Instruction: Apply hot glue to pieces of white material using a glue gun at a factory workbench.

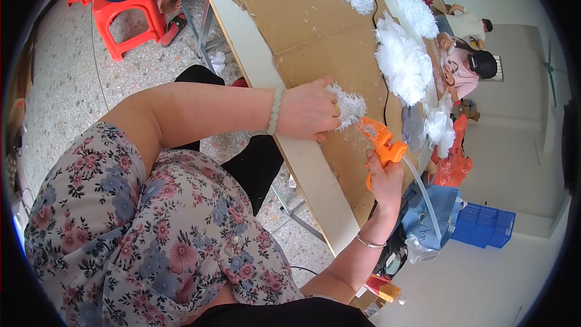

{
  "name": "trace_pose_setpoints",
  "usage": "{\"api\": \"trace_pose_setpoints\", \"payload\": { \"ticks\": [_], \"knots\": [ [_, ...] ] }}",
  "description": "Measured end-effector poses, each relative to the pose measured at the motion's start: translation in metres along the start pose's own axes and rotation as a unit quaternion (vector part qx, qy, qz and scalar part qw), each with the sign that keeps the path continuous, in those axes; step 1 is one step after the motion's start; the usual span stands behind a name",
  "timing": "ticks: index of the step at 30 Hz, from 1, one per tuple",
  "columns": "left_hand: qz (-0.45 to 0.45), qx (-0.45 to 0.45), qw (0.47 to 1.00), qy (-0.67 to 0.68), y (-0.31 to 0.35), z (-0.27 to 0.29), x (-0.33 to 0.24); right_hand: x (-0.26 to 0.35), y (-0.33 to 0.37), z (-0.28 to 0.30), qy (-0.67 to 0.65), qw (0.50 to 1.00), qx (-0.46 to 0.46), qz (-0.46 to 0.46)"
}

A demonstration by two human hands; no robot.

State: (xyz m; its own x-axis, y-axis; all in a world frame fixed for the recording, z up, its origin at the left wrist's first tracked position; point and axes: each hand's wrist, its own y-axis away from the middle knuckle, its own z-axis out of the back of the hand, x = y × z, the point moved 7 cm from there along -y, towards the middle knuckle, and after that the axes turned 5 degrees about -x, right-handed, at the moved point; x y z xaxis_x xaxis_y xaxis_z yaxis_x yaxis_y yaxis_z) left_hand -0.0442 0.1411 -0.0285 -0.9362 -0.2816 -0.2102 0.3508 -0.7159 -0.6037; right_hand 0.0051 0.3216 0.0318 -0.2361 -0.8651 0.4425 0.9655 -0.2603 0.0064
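Observation:
My left hand [310, 109] is closed on a small white fluffy tinsel piece [350, 108], which it holds low over the cardboard. A beaded bracelet circles that wrist. In my right hand [386, 180] is an orange hot glue gun [382, 139], its fingers wrapped round the handle. The gun's nozzle points toward the tinsel piece, close to its right side; whether they touch I cannot tell. A long translucent glue stick [425, 194] sticks out of the gun's back end and curves downward.
A brown cardboard sheet [315, 36] covers much of the table. White tinsel bunches [404, 60] lie along its far side, with a black cord [386, 85] beside them. A blue bag [431, 212] and blue crate [484, 225] stand right. A co-worker [466, 69] sits opposite; red stools [128, 21] stand left.

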Motion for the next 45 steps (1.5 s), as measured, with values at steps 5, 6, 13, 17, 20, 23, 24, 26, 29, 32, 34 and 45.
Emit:
{"api": "trace_pose_setpoints", "payload": {
  "ticks": [5, 6, 13, 17, 20, 23, 24, 26, 29, 32, 34, 45],
  "knots": [
    [0.002, 0.003, 1.0, 0.002, 0.0, -0.001, 0.0, 0.005, 0.001, 0.003, 0.001, 1.0, 0.022, -0.011],
    [0.002, 0.005, 1.0, 0.002, 0.0, -0.001, -0.001, 0.006, 0.0, 0.003, 0.003, 1.0, 0.024, -0.007],
    [0.002, 0.002, 1.0, 0.003, -0.001, -0.003, 0.0, 0.007, -0.001, 0.005, 0.044, 0.999, 0.01, -0.016],
    [0.001, -0.001, 1.0, -0.001, -0.001, -0.004, 0.0, 0.005, -0.001, 0.004, 0.025, 1.0, 0.003, -0.016],
    [0.004, 0.009, 1.0, 0.0, -0.002, -0.005, 0.0, 0.001, -0.001, 0.004, 0.014, 1.0, -0.008, 0.001],
    [0.003, 0.004, 1.0, -0.001, -0.002, -0.004, 0.0, 0.0, -0.004, 0.004, 0.031, 0.999, -0.022, -0.003],
    [0.003, 0.004, 1.0, 0.001, -0.001, -0.004, 0.0, -0.003, -0.005, 0.003, 0.048, 0.998, -0.022, -0.025],
    [0.007, 0.006, 1.0, -0.001, 0.0, -0.004, 0.002, -0.004, -0.007, 0.001, 0.056, 0.998, -0.03, 0.002],
    [0.007, 0.002, 1.0, -0.005, 0.001, -0.004, 0.002, -0.002, -0.011, 0.001, 0.062, 0.997, -0.037, 0.012],
    [-0.002, -0.009, 1.0, 0.001, -0.002, -0.004, -0.001, -0.008, -0.007, 0.005, 0.06, 0.997, -0.051, -0.003],
    [-0.007, -0.01, 1.0, 0.005, -0.004, -0.003, -0.003, -0.011, -0.006, 0.007, 0.057, 0.996, -0.063, 0.002],
    [-0.003, -0.006, 1.0, 0.003, -0.001, -0.003, -0.001, -0.01, 0.005, 0.005, -0.078, 0.996, -0.052, 0.008]
  ]
}}
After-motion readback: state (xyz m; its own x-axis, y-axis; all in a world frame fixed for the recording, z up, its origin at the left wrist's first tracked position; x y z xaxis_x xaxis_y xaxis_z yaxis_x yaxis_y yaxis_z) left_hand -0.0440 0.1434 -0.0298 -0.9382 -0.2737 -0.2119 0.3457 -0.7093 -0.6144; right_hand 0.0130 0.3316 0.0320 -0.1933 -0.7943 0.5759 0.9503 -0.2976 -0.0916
